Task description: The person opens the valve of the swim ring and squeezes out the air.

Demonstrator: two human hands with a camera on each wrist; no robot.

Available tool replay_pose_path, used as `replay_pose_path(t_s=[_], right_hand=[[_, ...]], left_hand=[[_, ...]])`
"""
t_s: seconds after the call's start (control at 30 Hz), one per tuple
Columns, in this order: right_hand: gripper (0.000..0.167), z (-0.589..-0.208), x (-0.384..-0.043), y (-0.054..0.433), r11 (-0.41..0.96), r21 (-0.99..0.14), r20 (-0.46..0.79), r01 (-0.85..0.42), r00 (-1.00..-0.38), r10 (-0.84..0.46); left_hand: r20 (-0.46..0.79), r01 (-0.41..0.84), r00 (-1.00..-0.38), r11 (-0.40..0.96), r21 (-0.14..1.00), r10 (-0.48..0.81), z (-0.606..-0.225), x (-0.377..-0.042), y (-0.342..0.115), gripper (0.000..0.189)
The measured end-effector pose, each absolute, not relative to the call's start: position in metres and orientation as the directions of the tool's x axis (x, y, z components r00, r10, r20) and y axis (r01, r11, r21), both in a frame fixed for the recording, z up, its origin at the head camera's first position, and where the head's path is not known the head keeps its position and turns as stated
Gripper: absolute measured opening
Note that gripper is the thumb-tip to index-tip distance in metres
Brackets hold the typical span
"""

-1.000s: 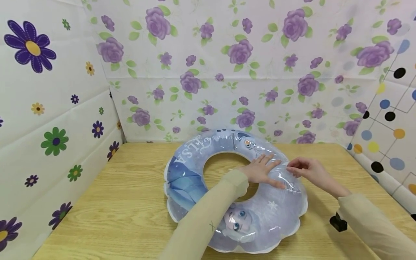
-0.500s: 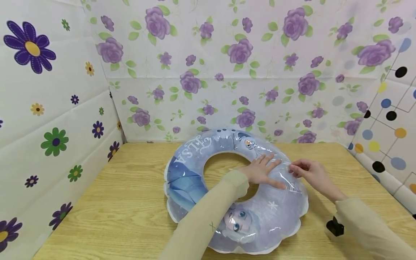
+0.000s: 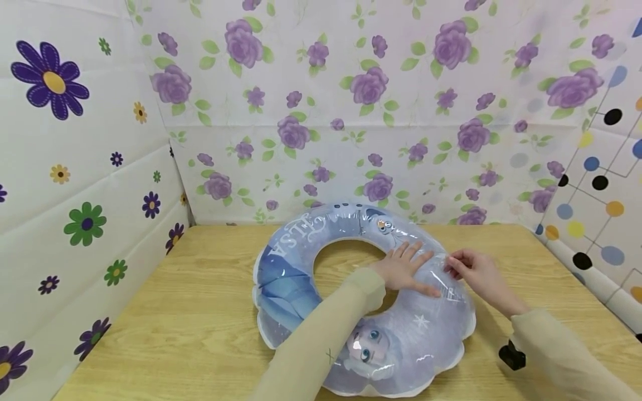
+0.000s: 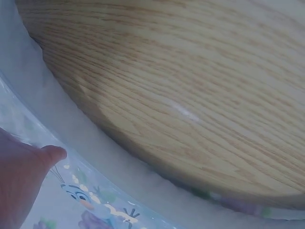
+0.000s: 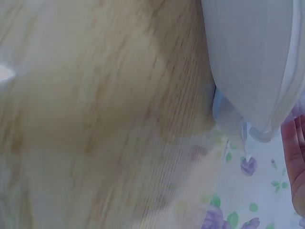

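An inflated swim ring [image 3: 426, 340] in pale blue and lilac, printed with cartoon figures and the word ELSA, lies on the wooden table. My left hand [image 3: 404, 271] rests on the right part of its top, fingers spread. In the left wrist view, part of that hand [image 4: 24, 176] shows against the glossy vinyl. At the ring's outer right edge, my right hand [image 3: 476, 275] has thumb and fingertips drawn together in a pinch at the vinyl; the exact bit pinched is hidden. The right wrist view catches only part of this hand [image 5: 296, 162] beside the ring's white underside [image 5: 252, 57].
The wooden table [image 3: 185, 312] extends on both sides of the ring. A floral sheet [image 3: 321, 100] hangs behind it, with patterned sheets to the left [image 3: 100, 161] and right [image 3: 592, 223]. A small black device [image 3: 511, 355] sits under the right sleeve.
The right hand has shifted very slightly, its forearm and the black device moving a little left. The left hand stays spread on the ring. The head view has tilted slightly upward.
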State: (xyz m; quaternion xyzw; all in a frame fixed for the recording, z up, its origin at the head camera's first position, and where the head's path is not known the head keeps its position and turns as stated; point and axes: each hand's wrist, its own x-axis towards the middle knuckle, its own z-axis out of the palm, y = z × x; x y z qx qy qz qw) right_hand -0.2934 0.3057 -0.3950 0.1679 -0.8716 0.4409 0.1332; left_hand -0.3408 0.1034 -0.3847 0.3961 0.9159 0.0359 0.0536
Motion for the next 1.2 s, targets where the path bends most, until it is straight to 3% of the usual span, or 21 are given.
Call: replay_pose_path(t_s=[0.33,0.77,1.0,1.2], right_hand=[[0.028,-0.397,-0.292,0.302,0.594,-0.746,0.307,-0.303,-0.947,-0.097],[0.036,-0.39,-0.293,0.295,0.475,-0.86,0.199,-0.185,-0.98,-0.021],[0.035,-0.394,-0.295,0.298,0.388,-0.894,0.22,-0.223,-0.974,-0.051],[0.035,-0.393,-0.299,0.307,0.437,-0.847,0.255,-0.303,-0.952,-0.166]], left_hand=[[-0.07,0.721,-0.68,0.683,0.115,0.73,-0.389,-0.338,0.106,0.093],[-0.063,0.723,-0.681,0.683,0.106,0.73,-0.388,-0.343,0.107,0.094],[-0.071,0.718,-0.683,0.687,0.117,0.727,-0.39,-0.345,0.109,0.094],[-0.08,0.71,-0.688,0.692,0.133,0.722,-0.391,-0.345,0.106,0.095]])
